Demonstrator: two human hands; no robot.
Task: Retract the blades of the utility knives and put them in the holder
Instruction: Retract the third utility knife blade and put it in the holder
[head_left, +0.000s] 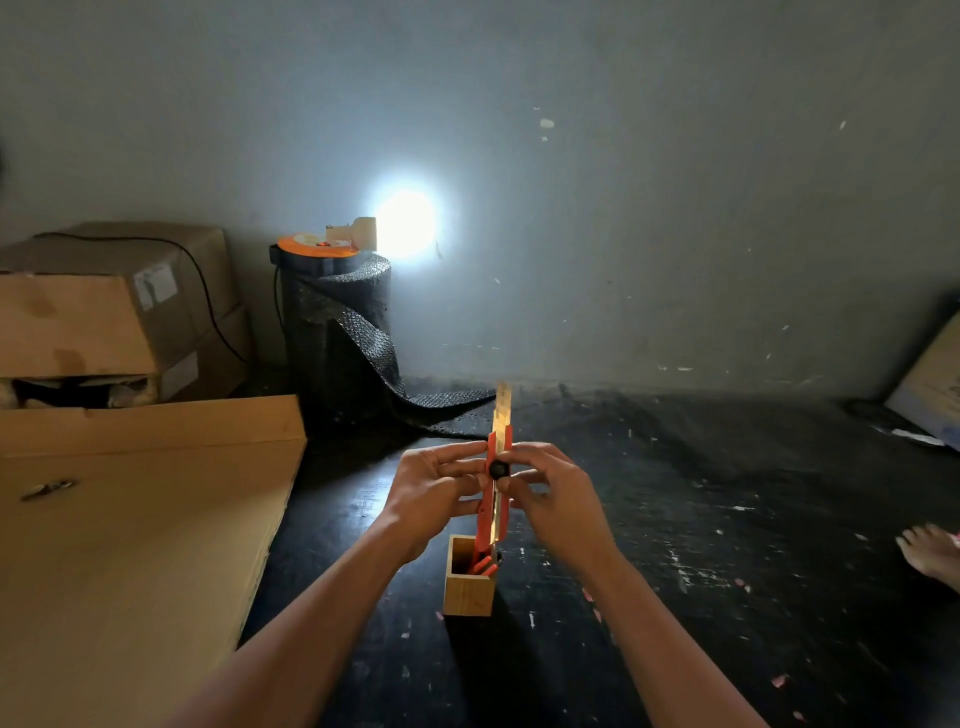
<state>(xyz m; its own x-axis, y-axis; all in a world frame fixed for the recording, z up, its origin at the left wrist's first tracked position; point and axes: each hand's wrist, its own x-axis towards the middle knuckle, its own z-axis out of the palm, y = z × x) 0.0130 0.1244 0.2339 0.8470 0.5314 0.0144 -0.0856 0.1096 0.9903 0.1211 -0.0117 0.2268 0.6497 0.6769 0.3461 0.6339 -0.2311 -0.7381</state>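
Both my left hand (434, 488) and right hand (545, 486) pinch the light, rigid orange plastic utility knife (493, 499) by its body, clear of the exposed blade (503, 413), above the wooden holder (469, 577).

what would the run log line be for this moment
phase: retracting blade | left hand: holds orange utility knife | right hand: on black knob | blade: extended | wooden holder: holds other orange knives

Stacked cardboard boxes (109, 306) sit far left, a flat cardboard sheet (130, 530) near left. A black bubble-wrap roll (340, 332) stands by the wall with a bright lamp (405, 223) above. Another person's bare foot (930, 556) shows right.
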